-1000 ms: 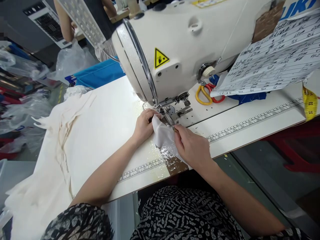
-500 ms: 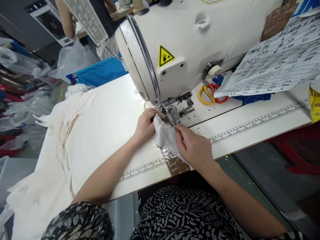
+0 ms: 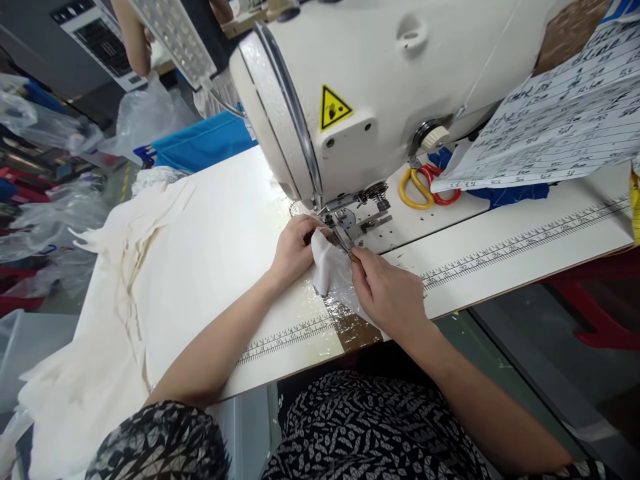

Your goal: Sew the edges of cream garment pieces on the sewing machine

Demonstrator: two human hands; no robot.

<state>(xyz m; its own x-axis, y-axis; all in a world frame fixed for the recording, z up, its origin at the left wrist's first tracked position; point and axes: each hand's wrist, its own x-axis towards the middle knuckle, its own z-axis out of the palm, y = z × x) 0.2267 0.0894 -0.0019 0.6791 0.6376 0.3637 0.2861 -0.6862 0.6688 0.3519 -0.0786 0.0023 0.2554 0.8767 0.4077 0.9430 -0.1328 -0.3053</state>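
My left hand (image 3: 294,248) is closed on a small piece of white fabric (image 3: 327,263) at the needle area of a white sewing machine (image 3: 350,93). The fabric's loose part hangs towards me, over the table edge side. To its right, my right hand (image 3: 390,287) pinches a slim metal tool (image 3: 346,244) that looks like tweezers; its tip points at the presser foot (image 3: 327,219). The fingers hide part of the tool and the fabric's edge at the needle.
Yellow-handled scissors (image 3: 416,189) and red-handled scissors (image 3: 443,187) lie right of the needle, beside blue cloth (image 3: 517,195) and a handwritten sheet (image 3: 550,127). Cream fabric (image 3: 95,333) drapes over the table's left end. A printed ruler (image 3: 480,260) runs along the front edge. Another person's arm (image 3: 131,37) shows behind.
Both hands stay almost in place at the needle. The white fabric's loose part has shifted and folded slightly narrower. The camera view has moved a little.
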